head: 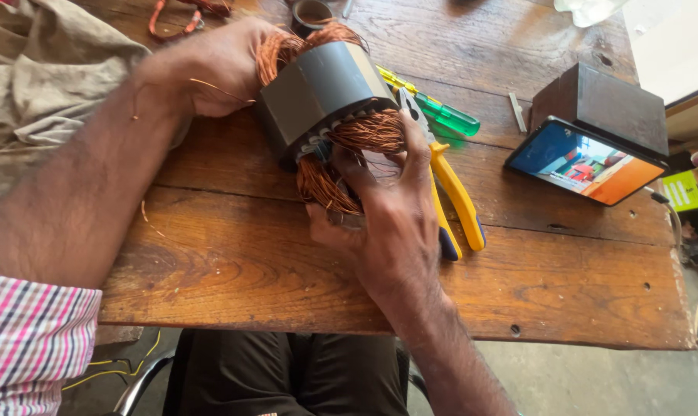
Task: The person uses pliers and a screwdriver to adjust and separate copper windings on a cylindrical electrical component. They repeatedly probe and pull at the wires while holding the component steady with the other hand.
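While the left hand (218,73) braces the grey motor stator (322,92) from behind, tilted above the wooden counter (233,262), the right hand (387,223) pinches its copper windings (341,173); yellow-handled pliers (453,196) lie just beside.

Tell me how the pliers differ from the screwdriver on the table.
The pliers have yellow handles with blue tips; the screwdriver has a clear green handle. The pliers lie against the right hand, the screwdriver farther back, partly hidden by the stator. The pliers have two handles, the screwdriver one. Both lie flat on the table.
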Motion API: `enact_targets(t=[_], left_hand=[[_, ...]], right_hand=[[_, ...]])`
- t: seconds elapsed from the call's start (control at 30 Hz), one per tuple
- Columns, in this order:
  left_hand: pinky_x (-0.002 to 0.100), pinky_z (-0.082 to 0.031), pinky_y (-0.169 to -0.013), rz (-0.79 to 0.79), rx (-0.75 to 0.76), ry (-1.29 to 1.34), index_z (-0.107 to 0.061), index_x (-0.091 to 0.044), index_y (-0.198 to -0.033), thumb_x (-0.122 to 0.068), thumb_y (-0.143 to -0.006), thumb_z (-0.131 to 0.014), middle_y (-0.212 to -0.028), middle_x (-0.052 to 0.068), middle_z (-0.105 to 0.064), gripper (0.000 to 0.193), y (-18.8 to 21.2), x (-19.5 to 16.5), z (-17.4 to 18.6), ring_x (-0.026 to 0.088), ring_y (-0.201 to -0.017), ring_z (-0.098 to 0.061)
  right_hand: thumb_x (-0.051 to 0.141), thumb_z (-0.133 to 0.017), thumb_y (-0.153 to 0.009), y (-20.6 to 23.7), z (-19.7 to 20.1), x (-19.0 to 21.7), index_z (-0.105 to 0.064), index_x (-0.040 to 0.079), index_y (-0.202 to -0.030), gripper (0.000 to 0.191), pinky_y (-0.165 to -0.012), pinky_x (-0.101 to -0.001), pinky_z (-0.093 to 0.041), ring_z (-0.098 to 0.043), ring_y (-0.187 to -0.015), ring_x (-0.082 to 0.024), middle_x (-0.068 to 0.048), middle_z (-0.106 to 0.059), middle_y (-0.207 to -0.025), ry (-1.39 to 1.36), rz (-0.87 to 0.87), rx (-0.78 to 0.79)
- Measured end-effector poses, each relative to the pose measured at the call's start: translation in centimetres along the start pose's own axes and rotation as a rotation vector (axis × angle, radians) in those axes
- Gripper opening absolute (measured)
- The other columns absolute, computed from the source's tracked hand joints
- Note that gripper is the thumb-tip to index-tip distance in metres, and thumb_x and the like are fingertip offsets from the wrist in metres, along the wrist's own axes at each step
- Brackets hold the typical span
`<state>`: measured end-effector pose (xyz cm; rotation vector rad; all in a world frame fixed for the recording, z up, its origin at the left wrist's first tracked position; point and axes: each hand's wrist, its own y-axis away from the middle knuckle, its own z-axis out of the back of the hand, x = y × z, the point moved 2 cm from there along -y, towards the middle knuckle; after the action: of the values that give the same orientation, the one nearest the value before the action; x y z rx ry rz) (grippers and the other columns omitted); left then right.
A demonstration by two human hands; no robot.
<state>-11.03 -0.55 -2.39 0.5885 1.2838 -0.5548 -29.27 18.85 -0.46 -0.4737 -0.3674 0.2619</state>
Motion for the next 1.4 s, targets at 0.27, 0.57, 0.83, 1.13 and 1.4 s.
enact_targets(t=[0.27,0.57,0.83,1.13,1.4], left_hand=[[0.029,-0.055,-0.065,-0.001,0.009,-0.026,-0.074,-0.002,-0.102,-0.006,-0.085,-0.075,-0.091,0.005,-0.075,0.017,0.0,-0.1,0.3,0.012,-0.078,-0.067],[0.03,-0.056,-0.066,0.004,0.009,-0.027,-0.074,-0.001,-0.104,-0.006,-0.085,-0.075,-0.092,0.006,-0.076,0.019,-0.3,-0.4,0.0,0.012,-0.078,-0.068],[0.03,-0.056,-0.066,0.014,0.015,-0.019,-0.074,-0.001,-0.105,-0.007,-0.086,-0.075,-0.093,0.007,-0.076,0.02,-0.3,-0.6,-0.1,0.013,-0.079,-0.068],[0.031,-0.056,-0.067,0.036,-0.029,-0.073,-0.074,-0.001,-0.107,-0.007,-0.086,-0.075,-0.094,0.008,-0.076,0.022,0.1,-0.2,0.6,0.014,-0.08,-0.068],[0.032,-0.059,-0.073,-0.003,-0.044,-0.153,-0.075,-0.003,-0.106,-0.01,-0.089,-0.075,-0.095,0.007,-0.077,0.018,0.0,-0.1,0.1,0.013,-0.081,-0.071]], right_hand=[[0.042,-0.095,-0.067,-0.8,0.1,-0.5,-0.076,0.019,-0.126,0.067,-0.121,-0.0538,-0.036,-0.029,-0.146,-0.049,-0.028,-0.015,-0.158,0.051,0.069,0.043],[0.047,-0.095,-0.062,-2.1,1.1,-0.7,-0.073,0.02,-0.133,0.079,-0.12,-0.0547,-0.032,-0.024,-0.145,-0.049,-0.026,-0.004,-0.159,0.062,0.097,0.149],[0.045,-0.095,-0.061,-2.1,1.4,-0.6,-0.072,0.021,-0.133,0.078,-0.114,-0.0554,-0.037,-0.031,-0.142,-0.048,-0.025,-0.016,-0.155,0.09,0.063,0.167],[0.042,-0.093,-0.067,-1.1,1.4,-0.1,-0.073,0.017,-0.13,0.071,-0.108,-0.0544,-0.044,-0.042,-0.136,-0.046,-0.026,-0.029,-0.151,0.088,0.055,0.105],[0.031,-0.086,-0.079,0.5,1.3,0.0,-0.075,0.017,-0.128,0.052,-0.102,-0.051,-0.051,-0.053,-0.129,-0.044,-0.027,-0.036,-0.151,0.072,0.036,0.033]])
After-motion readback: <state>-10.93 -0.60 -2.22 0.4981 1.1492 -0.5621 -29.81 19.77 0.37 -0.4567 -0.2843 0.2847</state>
